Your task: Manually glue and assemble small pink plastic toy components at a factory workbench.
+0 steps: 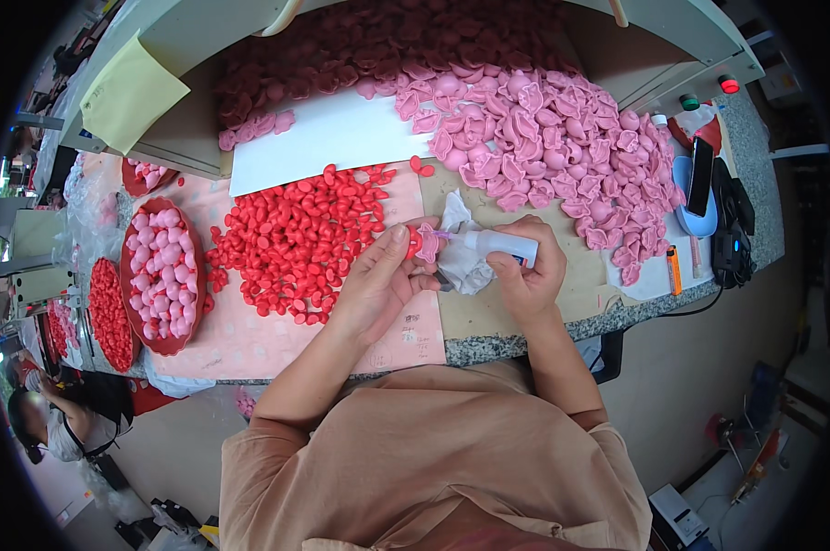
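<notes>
Between the fingertips of my left hand (378,285) is a small pink petal-shaped piece (428,244), with a bit of red showing beside it. My right hand (538,274) grips a white squeeze bottle (505,246) lying nearly level, its thin nozzle pointing left. The nozzle tip meets or almost meets the pink piece; I cannot tell which. Under the bottle is a crumpled white tissue (464,266). A heap of glossy red rounded pieces (296,243) spreads left of my left hand. Beyond my right hand lies a big pile of pink cupped pieces (543,138).
At the left stand a red oval tray (197,303) of pink-and-red pieces and another tray of red ones (112,317). A phone (700,174), a blue dish (701,223), an orange cutter (674,271) and cables lie right. A grey hood (185,46) overhangs the back; another person (71,418) sits far left.
</notes>
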`<state>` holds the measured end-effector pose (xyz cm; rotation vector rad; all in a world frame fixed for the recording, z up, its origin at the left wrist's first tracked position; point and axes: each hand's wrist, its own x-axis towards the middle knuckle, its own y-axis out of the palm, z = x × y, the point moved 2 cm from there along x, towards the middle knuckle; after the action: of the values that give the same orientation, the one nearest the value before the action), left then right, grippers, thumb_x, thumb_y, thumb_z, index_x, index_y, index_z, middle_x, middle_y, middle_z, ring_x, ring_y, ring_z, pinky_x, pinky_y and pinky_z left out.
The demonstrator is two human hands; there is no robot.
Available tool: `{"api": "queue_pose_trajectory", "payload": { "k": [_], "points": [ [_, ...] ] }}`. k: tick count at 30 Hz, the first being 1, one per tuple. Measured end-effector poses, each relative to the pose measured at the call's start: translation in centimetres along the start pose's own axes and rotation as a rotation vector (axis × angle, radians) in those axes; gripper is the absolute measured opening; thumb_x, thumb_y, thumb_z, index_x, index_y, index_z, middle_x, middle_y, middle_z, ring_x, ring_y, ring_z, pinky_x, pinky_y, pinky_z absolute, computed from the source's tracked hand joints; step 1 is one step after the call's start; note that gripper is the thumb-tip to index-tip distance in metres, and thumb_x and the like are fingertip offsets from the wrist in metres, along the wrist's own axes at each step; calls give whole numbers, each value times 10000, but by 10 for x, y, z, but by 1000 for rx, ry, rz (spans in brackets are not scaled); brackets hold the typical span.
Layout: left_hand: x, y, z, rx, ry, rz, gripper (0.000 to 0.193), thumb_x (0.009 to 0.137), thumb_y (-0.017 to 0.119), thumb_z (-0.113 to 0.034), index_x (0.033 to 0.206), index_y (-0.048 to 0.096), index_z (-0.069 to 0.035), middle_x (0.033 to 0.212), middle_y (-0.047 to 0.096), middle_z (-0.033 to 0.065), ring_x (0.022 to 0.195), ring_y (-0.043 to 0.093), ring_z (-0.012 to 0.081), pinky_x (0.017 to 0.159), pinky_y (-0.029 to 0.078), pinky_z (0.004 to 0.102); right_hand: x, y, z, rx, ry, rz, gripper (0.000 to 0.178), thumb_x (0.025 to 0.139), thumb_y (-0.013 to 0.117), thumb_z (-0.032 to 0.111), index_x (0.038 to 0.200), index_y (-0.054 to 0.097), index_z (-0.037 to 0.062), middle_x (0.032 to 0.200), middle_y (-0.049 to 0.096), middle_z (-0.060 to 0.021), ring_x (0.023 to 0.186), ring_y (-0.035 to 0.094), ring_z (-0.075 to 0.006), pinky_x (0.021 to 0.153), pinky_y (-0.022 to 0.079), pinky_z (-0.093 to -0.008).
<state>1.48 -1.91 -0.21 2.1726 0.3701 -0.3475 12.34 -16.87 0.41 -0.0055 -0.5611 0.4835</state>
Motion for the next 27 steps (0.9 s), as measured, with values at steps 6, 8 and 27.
{"api": "queue_pose_trajectory", "payload": {
  "k": [6, 8, 27],
  "points": [
    [-1, 0, 0, -6, -6, 3, 407, 960, 418, -312, 1247, 473, -29, 1029, 593, 51, 821, 541, 107, 729, 482, 289, 1, -1, 2, -26, -3, 17, 296, 732, 746, 142, 912, 565, -6, 772, 592, -98, 640, 549, -145, 565, 424, -246],
    [-1, 1, 0, -7, -7, 1, 407, 960, 418, -311, 1247, 472, -28, 1029, 593, 51, 819, 541, 107, 729, 482, 289, 1, -1, 3, -35, -3, 22, 294, 732, 746, 143, 910, 564, -5, 772, 593, -98, 639, 549, -145, 563, 423, -247],
    [0, 1, 0, 24, 2, -35, 437, 967, 385, -345, 1236, 465, -10, 1058, 587, 114, 855, 540, 154, 696, 460, 314, 0, -1, -1, -54, -38, 24, 302, 754, 723, 184, 915, 550, -4, 765, 582, -96, 639, 523, -152, 564, 409, -255]
  ]
}}
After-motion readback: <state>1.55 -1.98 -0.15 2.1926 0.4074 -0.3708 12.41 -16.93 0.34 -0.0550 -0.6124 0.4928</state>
